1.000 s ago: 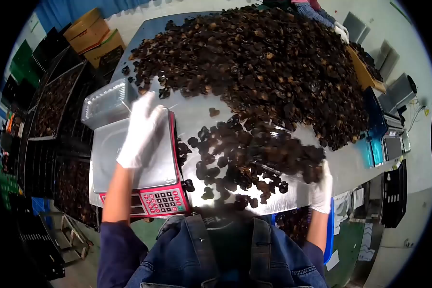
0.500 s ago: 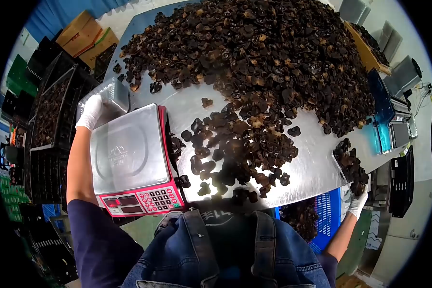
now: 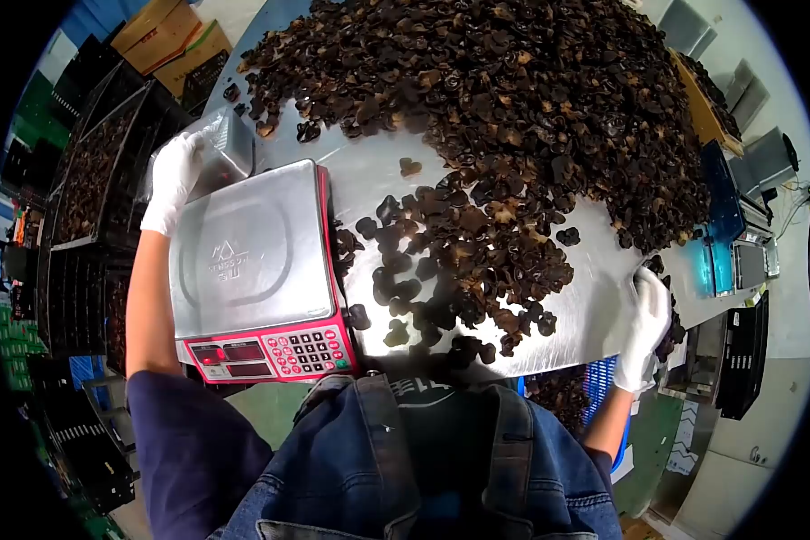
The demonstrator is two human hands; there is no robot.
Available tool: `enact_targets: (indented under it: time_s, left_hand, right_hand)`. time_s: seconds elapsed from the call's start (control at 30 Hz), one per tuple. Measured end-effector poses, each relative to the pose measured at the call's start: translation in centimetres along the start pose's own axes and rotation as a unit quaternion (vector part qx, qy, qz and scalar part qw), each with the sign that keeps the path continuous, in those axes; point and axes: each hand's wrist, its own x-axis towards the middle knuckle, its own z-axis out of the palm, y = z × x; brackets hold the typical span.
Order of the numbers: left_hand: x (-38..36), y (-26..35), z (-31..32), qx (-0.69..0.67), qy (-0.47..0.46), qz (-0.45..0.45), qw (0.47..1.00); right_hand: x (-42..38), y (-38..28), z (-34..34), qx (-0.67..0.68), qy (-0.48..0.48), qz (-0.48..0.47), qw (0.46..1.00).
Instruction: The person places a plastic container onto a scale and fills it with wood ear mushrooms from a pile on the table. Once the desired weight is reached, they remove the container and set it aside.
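Observation:
Clear plastic trays (image 3: 229,148) lie at the table's left edge behind the scale, and my white-gloved left hand (image 3: 176,173) is closed on their near side. The red scale (image 3: 243,256) has a bare metal plate. My gloved right hand (image 3: 646,324) is at the table's right edge, fingers bent against dark fungus pieces (image 3: 671,328) that it partly covers; whether it grips their clear tray is hidden. Loose fungus pieces (image 3: 495,252) are spread between the scale and my right hand.
A large heap of dark fungus (image 3: 513,99) covers the far part of the metal table (image 3: 594,297). Below the near edge is a blue basket (image 3: 600,382) with fungus in it. Black crates (image 3: 90,180) are stacked at left, cardboard boxes (image 3: 166,40) behind them. A sealing machine (image 3: 724,216) stands at right.
My right hand has moved up and left, from beneath the fungus-filled tray to its near left side. My left hand has shifted slightly on the clear trays. The whole view has tilted a little.

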Motion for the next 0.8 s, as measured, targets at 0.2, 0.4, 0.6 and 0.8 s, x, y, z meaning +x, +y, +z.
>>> enact_targets:
  time_s: [0.2, 0.4, 0.6, 0.8]
  left_hand:
    - [-6.4, 8.3, -8.8, -0.018, 0.085, 0.036, 0.996]
    - [-12.5, 13.7, -12.5, -0.061, -0.055, 0.040, 0.996]
    - [-11.1, 18.6, -14.8, -0.179, -0.078, 0.060, 0.979]
    - [-9.2, 23.9, -13.6, -0.271, -0.100, 0.164, 0.943]
  right_hand:
    - [-1.7, -9.1, 14.4, -0.125, -0.271, -0.356, 0.885]
    - [-2.7, -7.3, 19.0, -0.298, -0.276, -0.391, 0.826]
    - [-2.7, -5.9, 18.5, -0.198, -0.223, -0.326, 0.897]
    - [-2.3, -6.4, 18.4, -0.252, -0.273, -0.279, 0.885]
